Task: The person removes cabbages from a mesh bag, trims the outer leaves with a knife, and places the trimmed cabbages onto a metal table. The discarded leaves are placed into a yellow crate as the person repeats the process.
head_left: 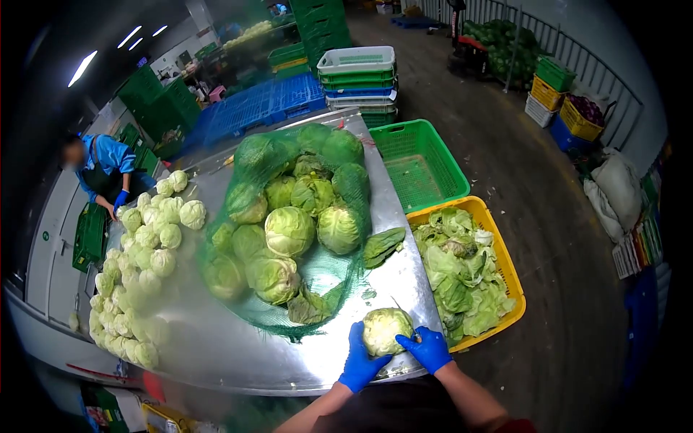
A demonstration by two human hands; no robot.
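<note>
A trimmed pale cabbage [386, 330] sits at the near edge of the metal table, between my two gloved hands. My left hand [361, 361] wraps round its left and lower side. My right hand [427, 350] grips the right side, thumb and fingers pressed against it. A thin dark line shows by the right fingers, too small to name. Beyond lies an opened green net bag [234, 206] full of green cabbages [289, 232]. One loose dark outer leaf [383, 247] rests beside the net.
Trimmed cabbages [148, 237] are piled along the table's [209, 346] left side, where a co-worker [108, 169] in blue stands. A yellow crate [514, 278] of leaves and a green crate [451, 162] stand right of the table. Stacked crates [357, 72] rise beyond the far end.
</note>
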